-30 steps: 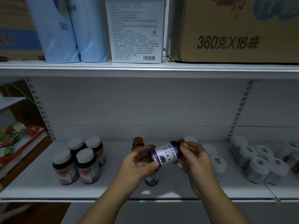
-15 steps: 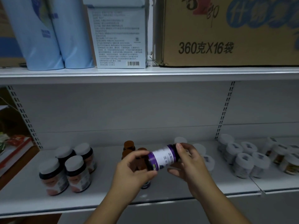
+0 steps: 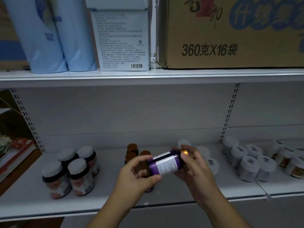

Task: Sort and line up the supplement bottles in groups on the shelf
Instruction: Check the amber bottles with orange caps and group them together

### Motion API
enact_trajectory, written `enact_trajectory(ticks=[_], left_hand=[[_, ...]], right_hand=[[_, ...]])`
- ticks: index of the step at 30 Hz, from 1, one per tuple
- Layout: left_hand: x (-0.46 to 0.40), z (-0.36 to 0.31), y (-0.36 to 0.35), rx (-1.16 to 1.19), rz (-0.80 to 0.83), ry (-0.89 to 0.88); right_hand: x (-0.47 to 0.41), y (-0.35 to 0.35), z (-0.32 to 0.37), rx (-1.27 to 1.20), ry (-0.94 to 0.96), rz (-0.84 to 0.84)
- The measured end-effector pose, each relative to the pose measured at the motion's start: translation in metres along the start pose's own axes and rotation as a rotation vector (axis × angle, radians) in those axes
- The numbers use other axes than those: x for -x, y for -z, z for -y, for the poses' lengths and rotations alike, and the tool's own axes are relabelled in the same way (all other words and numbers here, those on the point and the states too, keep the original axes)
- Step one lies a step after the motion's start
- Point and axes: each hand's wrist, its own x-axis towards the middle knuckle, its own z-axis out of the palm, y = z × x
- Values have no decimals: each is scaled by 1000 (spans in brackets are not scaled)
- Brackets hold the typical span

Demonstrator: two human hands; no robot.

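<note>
Dark jars [image 3: 69,171]: four with white lids, clustered at the shelf's left; labels too dim to read.
Brown bottles [image 3: 132,149]: behind the hands, mostly hidden; count unclear.
Left hand [image 3: 134,175]: grips the bottle's base end.
Bottle [image 3: 166,162]: purple label, lying sideways in the air above the shelf front, held by both hands.
Right hand [image 3: 195,168]: fingers wrapped round the gold cap end.
White-capped jars [image 3: 246,163]: grouped at right, farthest ones cut off by the edge.
Shelf [image 3: 107,199]: white metal, dim light; upper shelf [image 3: 148,76] carries a carton [image 3: 230,33].
</note>
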Motion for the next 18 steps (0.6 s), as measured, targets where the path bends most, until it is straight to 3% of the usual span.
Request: enact_trajectory(ticks=[4,8,14,18], left_hand=[[-1,2,-4,-46,-19,-90],[-3,8,0,-85,5,-140],[-4,2,-2,22,105,31],[-6,3,0,-59,41,-20]], right_hand=[[0,0,-1,133,-94,-10],[-1,3,3,60,-95,-10],[1,5,5,-7,-38,28],[2,2,1,-66,-55,27]])
